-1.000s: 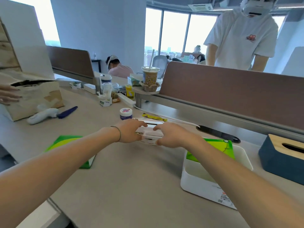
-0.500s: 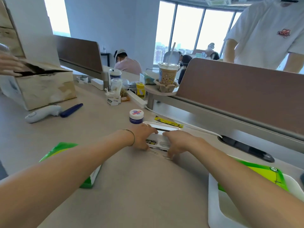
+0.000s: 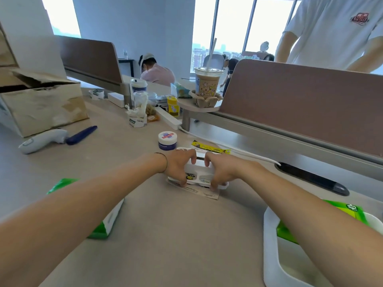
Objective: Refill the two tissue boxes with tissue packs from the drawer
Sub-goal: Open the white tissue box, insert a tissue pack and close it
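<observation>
My left hand and my right hand both grip a white tissue box cover with a slot on top. It rests on a paper card in the middle of the desk. The fingers curl over its top edge and the thumbs press its near side. A white tissue box base stands open at the lower right, under my right forearm. A green tissue pack lies partly inside it. Another green tissue pack lies on the desk under my left forearm.
A torn cardboard box stands at the far left, with a white handheld device and a blue pen in front of it. A small jar sits just beyond my hands. A brown partition borders the desk, and a person in a white T-shirt stands behind it.
My hands have set the white cover lower onto the desk and shifted their grip. The view has swung left, so the blue tissue box has left the frame. Another person's hand has left the cardboard box.
</observation>
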Available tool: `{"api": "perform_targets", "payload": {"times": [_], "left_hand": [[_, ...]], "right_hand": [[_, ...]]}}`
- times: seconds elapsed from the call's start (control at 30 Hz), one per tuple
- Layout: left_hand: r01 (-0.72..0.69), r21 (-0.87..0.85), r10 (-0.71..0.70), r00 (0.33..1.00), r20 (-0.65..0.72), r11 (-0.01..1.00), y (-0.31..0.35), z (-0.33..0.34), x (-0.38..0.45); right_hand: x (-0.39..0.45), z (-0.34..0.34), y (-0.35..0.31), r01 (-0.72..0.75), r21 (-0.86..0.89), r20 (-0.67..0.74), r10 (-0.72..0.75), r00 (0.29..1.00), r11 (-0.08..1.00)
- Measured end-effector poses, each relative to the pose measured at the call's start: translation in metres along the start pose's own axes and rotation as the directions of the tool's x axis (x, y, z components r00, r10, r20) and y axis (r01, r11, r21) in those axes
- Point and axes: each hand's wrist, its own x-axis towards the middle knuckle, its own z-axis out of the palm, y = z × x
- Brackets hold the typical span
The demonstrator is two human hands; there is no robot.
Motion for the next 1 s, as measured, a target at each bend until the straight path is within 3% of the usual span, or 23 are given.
{"api": "perform_targets", "payload": {"times": [0.27,0.47,1.0], "left_hand": [[-0.024,0.006,0.025,0.991,-0.128,1.000,0.001,-0.002,-0.012],[-0.068,-0.036,0.058,0.974,-0.219,0.997,0.029,-0.019,-0.043],[-0.423,-0.038,0.389,0.861,-0.326,0.905,0.181,-0.014,-0.117]], "right_hand": [[-0.012,-0.006,0.000,0.063,-0.119,-0.133,-0.079,0.988,0.991],[-0.063,-0.033,0.009,0.088,-0.076,-0.191,-0.102,0.976,0.993],[-0.280,-0.016,0.082,-0.003,0.071,-0.293,0.023,0.956,0.997]]}}
